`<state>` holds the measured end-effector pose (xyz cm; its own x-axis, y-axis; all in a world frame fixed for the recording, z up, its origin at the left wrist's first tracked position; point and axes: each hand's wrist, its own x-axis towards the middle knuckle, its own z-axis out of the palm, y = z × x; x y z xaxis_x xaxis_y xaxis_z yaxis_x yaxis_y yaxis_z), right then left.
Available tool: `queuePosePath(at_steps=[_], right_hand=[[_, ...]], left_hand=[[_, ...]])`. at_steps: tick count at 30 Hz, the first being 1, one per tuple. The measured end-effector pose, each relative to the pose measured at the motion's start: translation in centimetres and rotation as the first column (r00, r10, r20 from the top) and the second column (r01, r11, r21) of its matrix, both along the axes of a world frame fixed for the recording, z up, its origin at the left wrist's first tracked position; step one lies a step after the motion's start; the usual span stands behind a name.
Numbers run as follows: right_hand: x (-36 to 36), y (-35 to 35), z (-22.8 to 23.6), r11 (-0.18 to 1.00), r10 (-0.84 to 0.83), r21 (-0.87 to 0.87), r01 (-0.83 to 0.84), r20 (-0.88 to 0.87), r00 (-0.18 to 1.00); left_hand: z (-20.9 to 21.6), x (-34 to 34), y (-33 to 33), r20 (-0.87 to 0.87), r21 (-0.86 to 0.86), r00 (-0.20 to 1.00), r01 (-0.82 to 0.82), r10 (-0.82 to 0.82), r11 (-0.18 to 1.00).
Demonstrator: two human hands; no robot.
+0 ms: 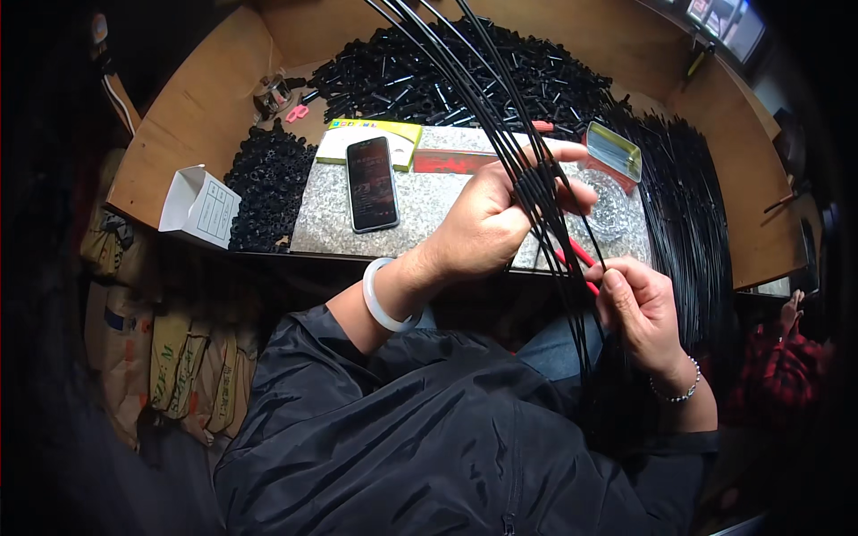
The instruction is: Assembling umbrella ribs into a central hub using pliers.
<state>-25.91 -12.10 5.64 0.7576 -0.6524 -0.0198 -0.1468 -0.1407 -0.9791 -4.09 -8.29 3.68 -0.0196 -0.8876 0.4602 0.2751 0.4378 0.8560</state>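
My left hand (478,219) is closed around a bundle of long thin black rods (478,98), which slant from the top of the view down toward my lap. Some of its fingers stretch out past the bundle. On the right, my right hand (645,313) pinches one thin black rod between thumb and fingers, beside the lower part of the bundle. Red tool handles (579,254) show between the rods and my right hand; whether that hand grips them too I cannot tell. Behind the bundle lies a speckled grey slab (438,210).
On the slab are a phone (372,183), a yellow-and-white box (335,138), an open tin (615,152) and a clear glass dish (597,207). Small black parts (277,179) heap up left and behind; more rods (688,205) lie right. A white carton (198,207) stands left. Wooden walls (201,98) surround this.
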Motion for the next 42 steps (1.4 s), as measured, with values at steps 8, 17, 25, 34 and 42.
queuePosePath(at_steps=[8, 17, 25, 34, 42], right_hand=[[-0.5, -0.1, 0.1, 0.779, 0.410, 0.525, -0.344, -0.010, 0.912], [-2.4, 1.1, 1.6, 0.932, 0.187, 0.320, -0.170, -0.023, 0.982], [-2.5, 2.9, -6.9, 0.975, 0.096, -0.204, -0.089, 0.024, 0.995], [4.1, 0.7, -22.7, 0.879, -0.069, -0.460, 0.125, 0.138, 0.988], [4.5, -0.4, -25.5, 0.865, -0.038, -0.502, -0.032, -0.128, 0.991]], left_hand=[[-0.2, 0.5, 0.2, -0.182, 0.046, 0.983, -0.009, 0.017, 0.999], [-4.1, 0.5, 0.0, 0.436, -0.100, 0.838, -0.317, 0.328, 0.943], [-10.3, 8.1, -9.1, 0.720, -0.506, 0.420, -0.226, 0.552, 0.832], [-5.8, 10.8, -7.7, 0.825, -0.497, -0.393, -0.168, 0.405, 0.851], [-11.7, 4.8, -1.4, 0.900, -0.284, 0.363, 0.070, 0.241, 0.956]])
